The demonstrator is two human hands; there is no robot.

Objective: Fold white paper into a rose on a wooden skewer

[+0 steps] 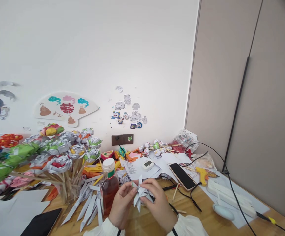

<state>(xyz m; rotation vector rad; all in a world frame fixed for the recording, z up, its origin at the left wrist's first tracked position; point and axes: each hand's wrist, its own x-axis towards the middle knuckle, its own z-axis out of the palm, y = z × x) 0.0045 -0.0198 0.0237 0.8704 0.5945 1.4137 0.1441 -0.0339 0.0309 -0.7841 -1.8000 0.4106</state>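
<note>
A folded white paper flower [139, 193] with pointed petals is held up over the table, between both hands. My left hand [123, 201] pinches its left side with thumb and fingertips. From the other side, my right hand [158, 203] grips the petals between thumb and fingers. Part of the flower is hidden behind the fingers. Just left of my left hand stands a bottle [109, 186] of reddish drink with a white cap. Several folded white paper strips [88, 203] lie fanned out left of the bottle.
Paper flowers on sticks [61, 164] crowd the left. A phone [183, 176], a yellow glue gun [202, 176], a power strip [231, 196] and a black cable [233, 193] lie at right. A small white timer [148, 165] rests on papers behind my hands. A dark tablet-like slab [42, 224] lies front left.
</note>
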